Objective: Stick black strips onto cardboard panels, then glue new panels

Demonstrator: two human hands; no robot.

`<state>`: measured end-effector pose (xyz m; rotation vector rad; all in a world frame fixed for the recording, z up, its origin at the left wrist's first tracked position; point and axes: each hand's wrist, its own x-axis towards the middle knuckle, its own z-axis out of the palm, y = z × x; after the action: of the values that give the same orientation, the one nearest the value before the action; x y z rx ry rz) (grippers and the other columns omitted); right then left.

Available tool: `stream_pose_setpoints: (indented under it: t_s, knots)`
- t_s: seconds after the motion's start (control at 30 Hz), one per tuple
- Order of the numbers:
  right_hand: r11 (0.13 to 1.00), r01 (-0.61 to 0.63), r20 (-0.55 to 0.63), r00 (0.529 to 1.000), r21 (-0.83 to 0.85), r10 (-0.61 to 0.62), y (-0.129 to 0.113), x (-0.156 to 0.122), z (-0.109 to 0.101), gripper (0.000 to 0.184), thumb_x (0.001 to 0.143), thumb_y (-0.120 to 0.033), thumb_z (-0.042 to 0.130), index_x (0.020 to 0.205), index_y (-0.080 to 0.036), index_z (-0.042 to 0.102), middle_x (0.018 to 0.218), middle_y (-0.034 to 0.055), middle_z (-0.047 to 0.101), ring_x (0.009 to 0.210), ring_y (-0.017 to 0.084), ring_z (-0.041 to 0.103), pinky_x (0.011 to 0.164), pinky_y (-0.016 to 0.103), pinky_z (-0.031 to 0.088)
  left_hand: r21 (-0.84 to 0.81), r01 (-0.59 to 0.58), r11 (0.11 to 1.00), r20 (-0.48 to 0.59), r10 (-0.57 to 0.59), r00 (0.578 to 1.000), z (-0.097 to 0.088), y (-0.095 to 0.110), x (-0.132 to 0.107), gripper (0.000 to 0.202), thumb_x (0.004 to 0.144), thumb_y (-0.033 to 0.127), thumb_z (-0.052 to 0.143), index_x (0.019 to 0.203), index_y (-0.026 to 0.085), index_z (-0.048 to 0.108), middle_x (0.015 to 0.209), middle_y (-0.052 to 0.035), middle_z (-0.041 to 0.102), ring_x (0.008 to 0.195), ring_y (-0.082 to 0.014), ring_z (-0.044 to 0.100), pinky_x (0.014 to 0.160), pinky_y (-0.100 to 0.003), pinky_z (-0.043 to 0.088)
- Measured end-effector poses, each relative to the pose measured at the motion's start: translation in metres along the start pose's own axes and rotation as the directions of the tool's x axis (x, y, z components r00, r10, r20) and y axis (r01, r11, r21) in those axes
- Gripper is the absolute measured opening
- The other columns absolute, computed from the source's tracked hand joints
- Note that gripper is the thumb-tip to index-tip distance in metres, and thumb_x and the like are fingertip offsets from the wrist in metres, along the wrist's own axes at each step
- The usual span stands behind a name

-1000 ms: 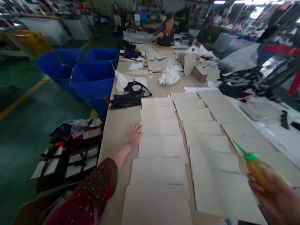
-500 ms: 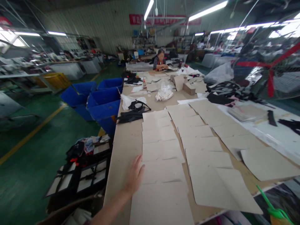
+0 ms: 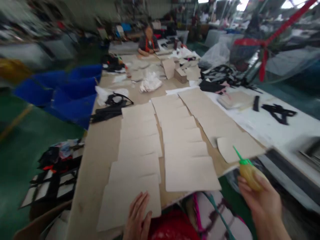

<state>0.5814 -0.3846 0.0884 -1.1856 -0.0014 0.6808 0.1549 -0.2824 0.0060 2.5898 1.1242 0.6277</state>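
Observation:
Fingers stretched out, my left hand (image 3: 139,215) lies flat on the nearest beige board (image 3: 125,196) of the left row. My right hand (image 3: 262,196) is wrapped round a yellowish squeeze bottle (image 3: 251,175) with a green nozzle, held beyond the table's front edge at the right. The nozzle points up and away, touching nothing. Overlapping boards form a middle row (image 3: 187,173) and a right row (image 3: 220,120), with the near board of the right row (image 3: 240,143) slightly askew.
Black straps (image 3: 110,111) and a clear plastic bag (image 3: 150,81) lie farther up the table. Blue bins (image 3: 72,96) stand at the left. Another person (image 3: 148,43) sits at the far end. A fan with red blades (image 3: 263,50) is at the right.
My left hand has moved from the left row's side edge onto its nearest board. The bottle has risen, bringing my right hand into view. The middle row's skewed front board now lies straighter.

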Motion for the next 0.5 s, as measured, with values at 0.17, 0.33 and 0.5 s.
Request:
stream_pose_setpoints:
  t_s: [0.17,0.33,0.5]
  knots:
    - [0.998,0.021,-0.061,0.998,0.062,-0.017,-0.029,0.007,-0.016,0.028,0.064,-0.025,0.076,0.090,-0.022,0.063,0.091,-0.0005,0.059,0.058,0.007,0.049,0.037,0.013,0.034,-0.125,-0.105,0.987,0.068,0.114,0.991,0.017,0.019,0.007,0.061,0.091,0.022,0.048,0.148,0.030,0.030,0.130,-0.0089,0.061,0.124,-0.0269,0.053,0.094,-0.046,0.055]
    - [0.998,0.048,-0.132,0.990,0.048,-0.041,-0.029,-0.025,-0.043,0.031,0.067,-0.026,0.075,0.096,-0.022,0.065,0.097,0.0013,0.061,0.059,0.007,0.051,0.037,0.014,0.036,-0.165,-0.087,0.982,0.115,0.107,0.988,0.014,0.006,0.022,0.054,0.091,0.022,0.048,0.144,0.026,0.037,0.132,-0.0085,0.059,0.126,-0.0250,0.052,0.100,-0.044,0.052]
    - [1.000,0.026,-0.142,0.989,-0.017,-0.028,-0.014,-0.050,-0.044,0.033,0.065,-0.028,0.077,0.095,-0.019,0.066,0.094,0.0019,0.062,0.057,0.008,0.053,0.035,0.014,0.036,-0.169,-0.117,0.979,0.092,0.133,0.987,0.009,0.005,0.042,0.049,0.091,0.022,0.048,0.139,0.022,0.044,0.133,-0.0091,0.059,0.126,-0.0251,0.052,0.105,-0.044,0.049]
